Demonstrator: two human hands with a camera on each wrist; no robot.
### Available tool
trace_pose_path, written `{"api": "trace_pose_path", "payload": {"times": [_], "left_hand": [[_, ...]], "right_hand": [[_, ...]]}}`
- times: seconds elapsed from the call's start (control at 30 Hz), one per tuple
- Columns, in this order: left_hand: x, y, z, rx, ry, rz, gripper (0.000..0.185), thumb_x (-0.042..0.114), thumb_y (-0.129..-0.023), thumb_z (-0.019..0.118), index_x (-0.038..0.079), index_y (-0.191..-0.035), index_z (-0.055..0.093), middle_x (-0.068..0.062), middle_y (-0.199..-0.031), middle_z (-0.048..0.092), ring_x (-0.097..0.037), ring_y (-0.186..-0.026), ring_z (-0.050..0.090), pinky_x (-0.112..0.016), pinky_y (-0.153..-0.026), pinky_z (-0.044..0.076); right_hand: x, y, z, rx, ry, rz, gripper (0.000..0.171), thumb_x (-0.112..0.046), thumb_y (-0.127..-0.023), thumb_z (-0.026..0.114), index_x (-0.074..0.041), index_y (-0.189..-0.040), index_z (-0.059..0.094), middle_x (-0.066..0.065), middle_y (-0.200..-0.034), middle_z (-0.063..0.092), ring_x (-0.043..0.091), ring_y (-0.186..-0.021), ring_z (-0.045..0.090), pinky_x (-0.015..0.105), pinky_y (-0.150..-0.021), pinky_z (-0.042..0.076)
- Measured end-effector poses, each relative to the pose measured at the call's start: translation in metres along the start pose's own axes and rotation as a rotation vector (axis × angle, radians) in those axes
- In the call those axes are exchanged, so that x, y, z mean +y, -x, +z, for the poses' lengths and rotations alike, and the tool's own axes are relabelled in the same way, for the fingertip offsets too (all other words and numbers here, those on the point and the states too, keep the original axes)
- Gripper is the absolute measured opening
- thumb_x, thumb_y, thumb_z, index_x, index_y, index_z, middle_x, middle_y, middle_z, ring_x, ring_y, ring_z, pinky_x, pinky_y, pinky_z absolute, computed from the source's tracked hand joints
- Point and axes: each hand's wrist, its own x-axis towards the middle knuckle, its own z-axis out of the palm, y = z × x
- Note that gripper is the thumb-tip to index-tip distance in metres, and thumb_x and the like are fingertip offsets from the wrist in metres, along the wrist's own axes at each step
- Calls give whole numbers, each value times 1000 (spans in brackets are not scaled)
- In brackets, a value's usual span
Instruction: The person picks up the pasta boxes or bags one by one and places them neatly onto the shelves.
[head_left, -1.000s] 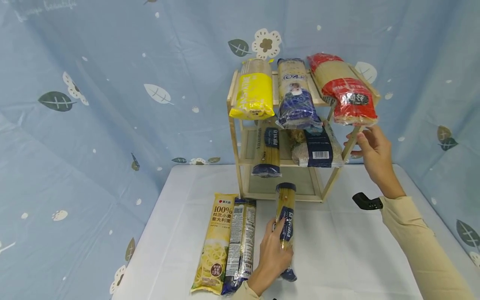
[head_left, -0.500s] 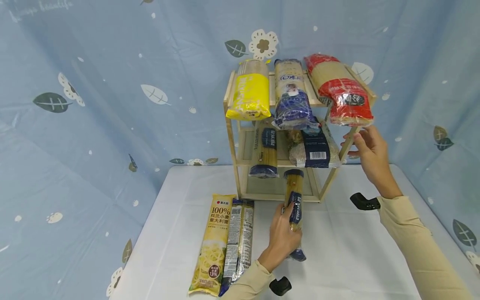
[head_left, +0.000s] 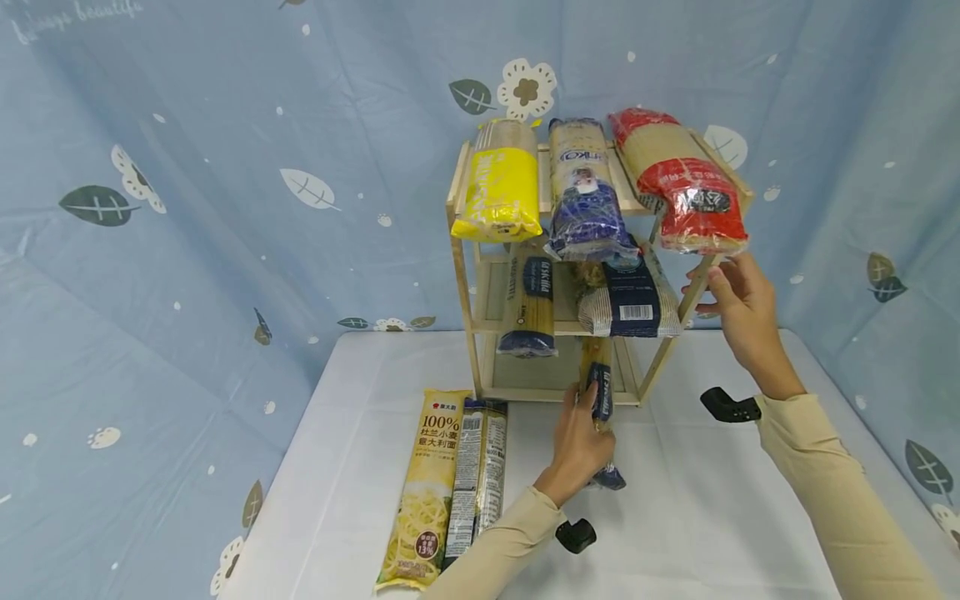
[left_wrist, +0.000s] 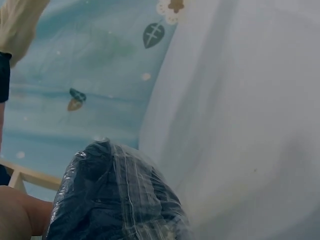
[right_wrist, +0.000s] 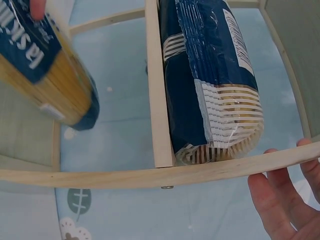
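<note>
My left hand point(head_left: 583, 442) grips a spaghetti pack point(head_left: 602, 387) with a navy label around its middle. Its far end reaches in over the rack's bottom level, under the middle shelf. The left wrist view shows the pack's navy wrapped end point(left_wrist: 120, 200) up close. In the right wrist view the same spaghetti pack point(right_wrist: 65, 85) slants inside the frame at the left. My right hand point(head_left: 750, 325) holds the right front post of the wooden rack point(head_left: 693, 300), thumb and fingers on either side; fingertips point(right_wrist: 270, 200) touch that post in the right wrist view.
On the top shelf lie a yellow pack point(head_left: 501, 187), a blue pack point(head_left: 588, 196) and a red pack point(head_left: 686, 183). The middle shelf bears a spaghetti pack point(head_left: 532, 304) and a navy striped bag point(head_left: 633, 300). A yellow pasta pack point(head_left: 423, 492) and a blue-edged pack point(head_left: 476, 475) lie on the table.
My left hand has moved the spaghetti pack forward and slightly right, from in front of the rack to partly under the middle shelf. My right hand stays on the post.
</note>
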Motion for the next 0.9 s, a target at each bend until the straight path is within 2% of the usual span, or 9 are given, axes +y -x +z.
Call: {"api": "trace_pose_path", "payload": {"times": [0.17, 0.4, 0.5, 0.67, 0.8, 0.9], "left_hand": [[1, -14, 8, -7, -4, -15, 69, 1, -75, 64, 10, -141, 46, -13, -140, 39, -27, -104, 57, -34, -75, 50], [1, -33, 16, -14, 14, -20, 68, 2, -74, 62, 8, -140, 47, -13, -138, 40, -23, -103, 55, -32, -80, 48], [2, -41, 22, -9, -12, -29, 67, 3, -75, 64, 8, -140, 48, -12, -138, 41, -24, -106, 55, -33, -81, 49], [-1, -54, 35, -4, -68, 2, 67, -1, -72, 62, 5, -138, 49, -14, -133, 46, -26, -110, 56, -34, -82, 50], [-5, -65, 43, 13, -128, 24, 67, 1, -69, 64, 3, -134, 53, -15, -124, 52, -24, -99, 60, -32, -76, 52], [-10, -73, 46, 16, -124, 33, 67, 2, -66, 65, 0, -132, 54, -18, -118, 54, -23, -89, 59, -30, -71, 51]], "right_hand": [[-12, 2, 1, 4, -1, -8, 41, -6, -101, 41, -12, -141, 44, 2, -97, 61, 6, -81, 64, 16, -62, 53], [12, -1, -2, 6, 0, 17, 43, -11, -101, 44, -19, -143, 42, -4, -104, 61, 6, -86, 63, 16, -61, 52], [12, -1, -2, 4, 13, 22, 44, -12, -101, 45, -20, -144, 40, -3, -105, 61, 7, -86, 63, 16, -62, 52], [11, -2, -2, 8, 21, 22, 44, -12, -101, 45, -21, -144, 40, 0, -104, 61, 7, -85, 64, 18, -63, 53], [12, -2, -1, 6, 11, 14, 45, -8, -101, 44, -19, -144, 41, 0, -101, 61, 8, -83, 64, 18, -61, 53], [13, -3, 1, 3, 4, 15, 45, -7, -101, 43, -18, -144, 41, 2, -101, 61, 9, -83, 64, 17, -61, 53]]}}
